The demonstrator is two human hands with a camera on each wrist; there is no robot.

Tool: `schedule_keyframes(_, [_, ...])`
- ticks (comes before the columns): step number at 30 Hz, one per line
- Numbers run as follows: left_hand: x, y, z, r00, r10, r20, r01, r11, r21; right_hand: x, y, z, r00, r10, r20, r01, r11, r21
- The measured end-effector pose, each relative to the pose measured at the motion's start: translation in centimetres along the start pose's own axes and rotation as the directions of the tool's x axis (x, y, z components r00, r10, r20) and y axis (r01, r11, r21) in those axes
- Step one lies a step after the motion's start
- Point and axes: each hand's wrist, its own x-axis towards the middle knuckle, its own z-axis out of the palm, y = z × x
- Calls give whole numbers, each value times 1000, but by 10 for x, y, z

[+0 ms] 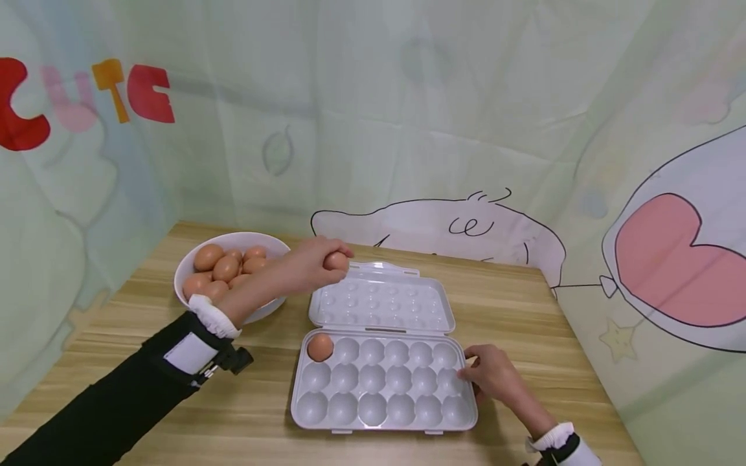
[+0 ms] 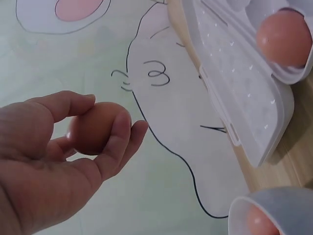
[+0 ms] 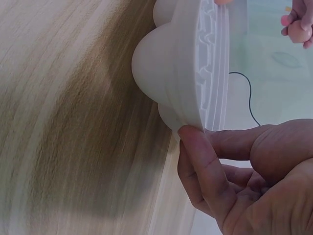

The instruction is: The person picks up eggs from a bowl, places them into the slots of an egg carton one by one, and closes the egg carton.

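Note:
My left hand holds a brown egg with fingers and thumb around it, raised above the table between the bowl and the egg carton's open lid. The white plastic carton lies opened out on the table, its rows of round cups facing up. One brown egg sits in the far left corner cup. At the carton's right edge, my right hand pinches the rim between thumb and fingers; the right wrist view shows the fingertips on that rim.
A white bowl heaped with several brown eggs stands at the back left, partly behind my left forearm. The wooden table ends at a printed cloth behind and on both sides.

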Motion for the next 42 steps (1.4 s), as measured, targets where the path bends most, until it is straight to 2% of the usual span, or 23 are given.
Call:
schedule_keyframes(4, [-3,4,16,997,69,36,-70,997,17,0,-1,0,1000,-4,-3,4,1000,-1])
schedule_keyframes(8, [-8,2,35,993,86,77,-88,996,20,0,-1,0,1000,5,-3,-5,1000,0])
schedule_keyframes(12, [-12,-2,54,990,63,127,-67,998,24,0,-2,0,1000,15,-9,-15,1000,1])
schedule_keyframes(18, [-18,-6,81,979,-64,194,60,998,27,1,-3,0,1000,1,0,-1,1000,13])
schedule_keyframes(21, [-22,-6,91,981,-47,190,38,998,53,1,-1,0,1000,-8,6,8,1000,24])
schedule_keyframes(23, [-25,-6,96,985,-11,173,-1,998,70,1,-1,0,1000,-11,6,11,1000,30])
schedule_keyframes(25, [-28,-6,99,987,27,158,-43,995,96,0,0,0,1000,-12,2,12,1000,29])
schedule_keyframes(29, [-33,-5,104,987,63,149,-84,986,142,-1,1,0,1000,-8,-4,8,1000,21])
schedule_keyframes(38, [-39,-9,117,988,129,87,-145,965,220,0,2,3,999,41,-23,-40,999,30])
schedule_keyframes(42, [-39,-10,118,987,129,96,-148,963,225,1,1,2,999,31,-22,-30,999,28])
